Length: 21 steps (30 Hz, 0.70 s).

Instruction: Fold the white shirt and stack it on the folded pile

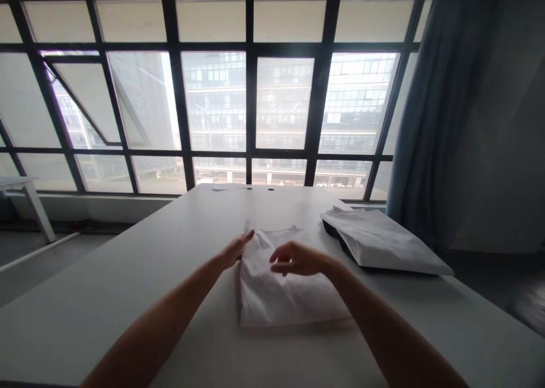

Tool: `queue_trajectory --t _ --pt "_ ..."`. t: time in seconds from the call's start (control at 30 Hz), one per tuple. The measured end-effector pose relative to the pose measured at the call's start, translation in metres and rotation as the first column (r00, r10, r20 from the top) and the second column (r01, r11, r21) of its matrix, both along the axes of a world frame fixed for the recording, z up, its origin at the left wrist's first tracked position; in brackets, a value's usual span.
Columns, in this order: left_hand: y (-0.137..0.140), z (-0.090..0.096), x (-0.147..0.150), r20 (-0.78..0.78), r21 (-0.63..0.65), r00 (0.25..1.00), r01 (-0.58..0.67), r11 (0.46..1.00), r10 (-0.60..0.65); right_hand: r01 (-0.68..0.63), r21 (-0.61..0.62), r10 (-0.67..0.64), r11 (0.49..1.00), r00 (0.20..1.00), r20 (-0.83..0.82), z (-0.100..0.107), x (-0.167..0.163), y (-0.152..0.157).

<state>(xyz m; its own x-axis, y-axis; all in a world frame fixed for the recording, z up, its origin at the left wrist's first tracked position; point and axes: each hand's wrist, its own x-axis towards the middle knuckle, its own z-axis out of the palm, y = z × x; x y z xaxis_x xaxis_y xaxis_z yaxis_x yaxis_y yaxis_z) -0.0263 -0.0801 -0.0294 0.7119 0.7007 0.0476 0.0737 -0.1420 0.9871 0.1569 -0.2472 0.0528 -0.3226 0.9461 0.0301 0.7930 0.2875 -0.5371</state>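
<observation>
On the white bench (pixel 128 274), near its middle, lies a flat stack of white bags (pixel 281 291). The left hand (pixel 235 250) rests at the stack's left edge, its fingers (pixel 246 239) straight and together, touching the top bag. The right hand (pixel 296 258) hovers just over the stack, fingers (pixel 279 257) loosely curled and apart, holding nothing. To the right, well apart, lies another white bag (pixel 378 237) on a dark tray (pixel 336 235).
</observation>
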Motion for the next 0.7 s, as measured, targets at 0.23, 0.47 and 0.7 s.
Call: queue_trajectory --t 0.23,0.47,0.7 --pt "0.034 -0.003 -0.025 -0.15 0.409 0.808 -0.474 0.78 0.57 0.636 0.124 -0.647 0.762 0.739 0.187 -0.049 0.111 0.017" --pt "0.036 0.03 -0.056 0.063 0.414 0.743 -0.627 0.66 0.666 0.542 0.138 -0.55 0.829 0.835 0.029 -0.081 0.093 0.042" --pt "0.005 0.088 -0.102 0.03 0.004 0.98 0.199 0.98 -0.199 0.56 0.254 -0.545 0.788 0.828 -0.135 -0.074 0.08 0.039"
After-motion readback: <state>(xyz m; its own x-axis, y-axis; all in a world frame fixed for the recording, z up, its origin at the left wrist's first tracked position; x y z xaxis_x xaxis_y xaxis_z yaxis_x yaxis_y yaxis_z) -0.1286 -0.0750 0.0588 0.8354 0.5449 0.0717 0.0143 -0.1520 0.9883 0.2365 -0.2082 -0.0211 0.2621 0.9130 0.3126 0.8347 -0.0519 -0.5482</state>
